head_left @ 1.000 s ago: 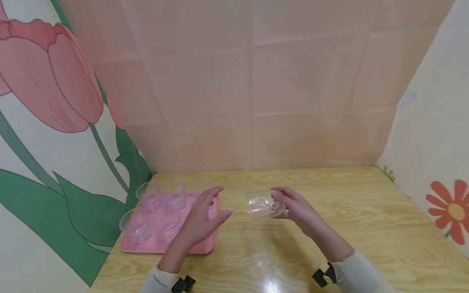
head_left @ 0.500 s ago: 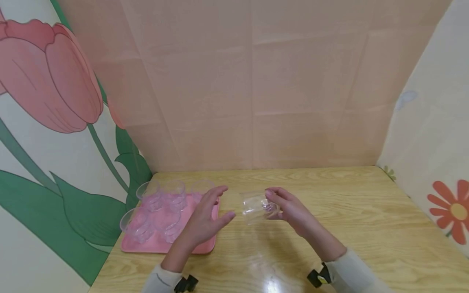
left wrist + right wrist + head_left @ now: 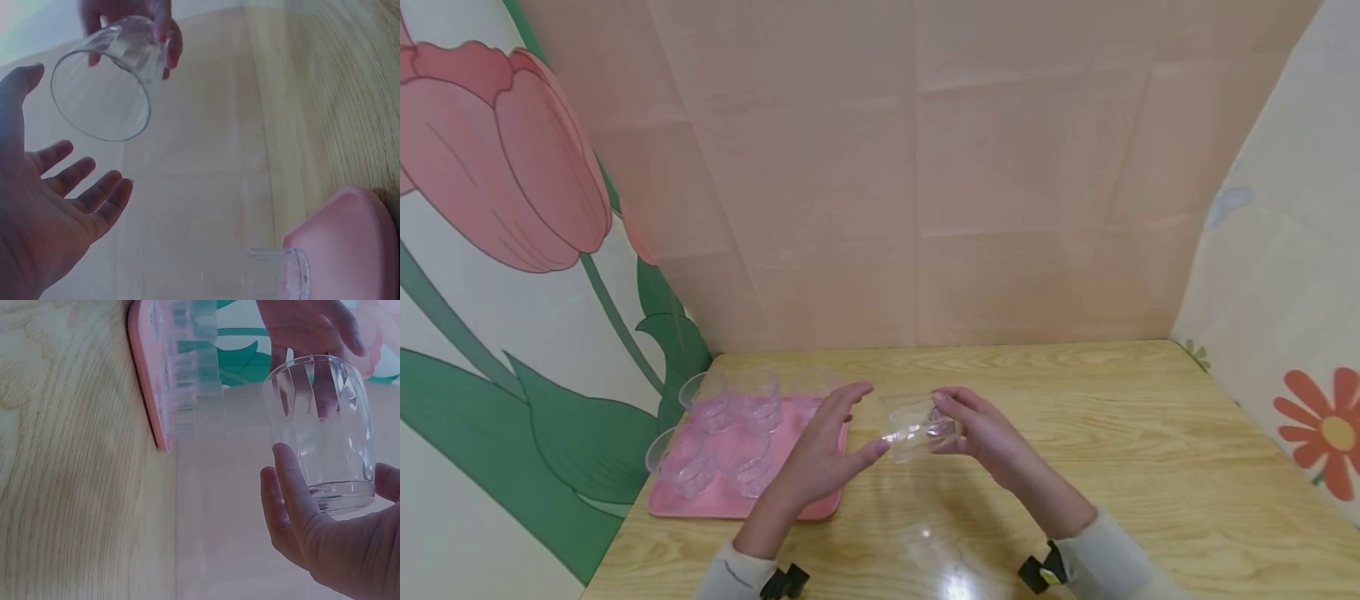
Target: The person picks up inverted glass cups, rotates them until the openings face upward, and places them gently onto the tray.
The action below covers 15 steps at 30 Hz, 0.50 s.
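A clear glass (image 3: 910,431) lies tilted on its side in the air, its mouth toward the left. My right hand (image 3: 988,433) grips it around the base end; the right wrist view shows the fingers curled about the thick bottom of the glass (image 3: 322,437). Close to the rim is my left hand (image 3: 820,454), fingers spread and thumb apart. In the left wrist view, the left palm (image 3: 56,212) faces the glass's mouth, with a gap between the fingers and the rim.
On the left of the wooden table (image 3: 1075,433) a pink tray (image 3: 820,508) bears several clear glasses (image 3: 688,475), standing upright. A peach cloth backdrop (image 3: 917,208) hangs behind the table, with flower-printed walls at both sides.
My right hand has carried the glass leftward, closer to my left hand. The left hand has shifted slightly to the right, fingers still spread. Tray and standing glasses look unmoved.
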Available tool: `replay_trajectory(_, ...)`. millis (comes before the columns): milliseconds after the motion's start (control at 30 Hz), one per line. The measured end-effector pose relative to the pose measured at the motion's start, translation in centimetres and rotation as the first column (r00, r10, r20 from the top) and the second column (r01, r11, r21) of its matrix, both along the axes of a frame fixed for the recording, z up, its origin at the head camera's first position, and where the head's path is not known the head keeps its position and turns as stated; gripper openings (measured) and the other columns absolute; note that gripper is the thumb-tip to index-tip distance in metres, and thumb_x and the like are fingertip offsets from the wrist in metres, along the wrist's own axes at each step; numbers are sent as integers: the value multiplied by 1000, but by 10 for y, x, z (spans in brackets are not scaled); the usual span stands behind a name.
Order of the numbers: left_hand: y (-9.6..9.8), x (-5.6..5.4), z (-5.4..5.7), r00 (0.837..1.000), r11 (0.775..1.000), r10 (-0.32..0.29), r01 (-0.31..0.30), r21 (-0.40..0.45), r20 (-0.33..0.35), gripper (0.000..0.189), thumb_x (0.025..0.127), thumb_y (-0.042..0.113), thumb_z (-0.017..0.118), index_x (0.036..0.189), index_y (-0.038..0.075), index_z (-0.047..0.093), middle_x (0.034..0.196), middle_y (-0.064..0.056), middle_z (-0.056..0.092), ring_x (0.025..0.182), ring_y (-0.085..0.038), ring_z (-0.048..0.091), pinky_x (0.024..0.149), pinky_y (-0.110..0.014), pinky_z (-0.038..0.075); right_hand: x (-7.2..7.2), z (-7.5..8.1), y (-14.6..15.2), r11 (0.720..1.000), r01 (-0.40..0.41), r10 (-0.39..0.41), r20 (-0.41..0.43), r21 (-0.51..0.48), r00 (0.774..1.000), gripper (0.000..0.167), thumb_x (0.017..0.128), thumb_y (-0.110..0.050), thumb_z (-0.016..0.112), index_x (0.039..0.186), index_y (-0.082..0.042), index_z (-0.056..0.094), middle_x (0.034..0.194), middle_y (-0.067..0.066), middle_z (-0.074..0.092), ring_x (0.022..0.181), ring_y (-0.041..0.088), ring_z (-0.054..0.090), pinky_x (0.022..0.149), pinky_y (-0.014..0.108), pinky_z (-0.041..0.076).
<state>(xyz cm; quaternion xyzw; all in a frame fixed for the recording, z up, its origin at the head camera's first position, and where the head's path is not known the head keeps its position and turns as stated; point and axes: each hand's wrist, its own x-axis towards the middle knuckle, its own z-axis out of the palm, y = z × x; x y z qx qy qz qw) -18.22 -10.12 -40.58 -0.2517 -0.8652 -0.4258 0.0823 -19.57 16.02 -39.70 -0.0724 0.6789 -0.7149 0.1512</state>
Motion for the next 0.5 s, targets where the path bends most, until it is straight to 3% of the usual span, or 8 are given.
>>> replay_trajectory(500,4,0,-2,999,999,-32,32,-3,2,78,86,53,76,152,38,37,151,14,42,134,-13,46,103,-43,49,1,-3,-10,997,-36,37,18,-68,999,58,107,-35,51,142,8,37,108,5,62,92,16,68,87,39,60)
